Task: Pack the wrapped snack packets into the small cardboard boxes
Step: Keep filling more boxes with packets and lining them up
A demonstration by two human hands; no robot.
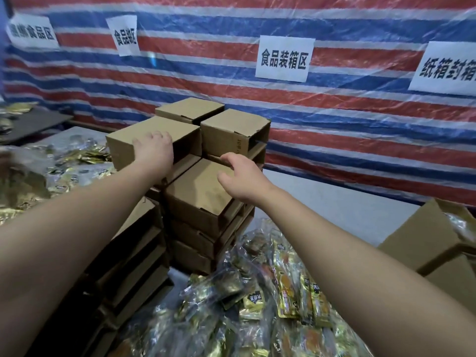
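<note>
My left hand (154,146) lay curled over the top front edge of a closed cardboard box (152,140) on the stack. My right hand (240,176) hovered open, holding nothing, above a lower box (201,191). Wrapped snack packets (270,305) were heaped on the worktop (334,199) just in front of the stack.

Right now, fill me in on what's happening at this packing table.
A person is reaching with both bare hands into stacks of small closed cardboard boxes. The left hand rests on the top box of a taller stack, fingers curled over its far edge. The right hand hovers open over the top box of the nearer stack, not gripping it. Neither hand holds a snack. Wrapped snack packets lie heaped in clear plastic at the front, and a larger open carton sits at the right.
</note>
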